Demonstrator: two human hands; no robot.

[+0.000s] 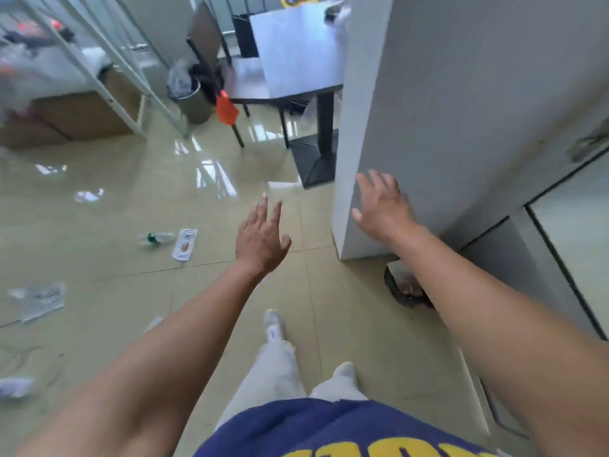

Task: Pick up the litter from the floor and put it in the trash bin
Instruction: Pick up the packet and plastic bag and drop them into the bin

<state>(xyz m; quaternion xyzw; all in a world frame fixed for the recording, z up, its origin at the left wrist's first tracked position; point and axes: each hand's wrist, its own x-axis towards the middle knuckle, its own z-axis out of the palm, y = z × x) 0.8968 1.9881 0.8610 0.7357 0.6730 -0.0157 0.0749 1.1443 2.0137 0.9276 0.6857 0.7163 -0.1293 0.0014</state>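
Litter scattered over the glossy tile floor, all of it to the left: a flat white snack wrapper lying just beside a small clear bottle with a green cap, a crumpled clear plastic bag nearer the left edge, a pale scrap close to the left forearm, and a blurred white wad at the far left. Nothing held yet. Left hand raised with fingers spread and empty, palm down, probably out for balance in mid-stride rather than reaching. Right hand likewise splayed and empty, close in front of the white cabinet corner; touching or merely near, impossible to tell. Dark-lined trash bin tucked low against the cabinet base, partly hidden under the right forearm, so handy for drop-offs. Second bin, already stuffed, far back beside a chair and dark table. White shoes pointing forward. Likely the opening of the job: wrapper and bottle nearest ahead, needing a step left and a bend.
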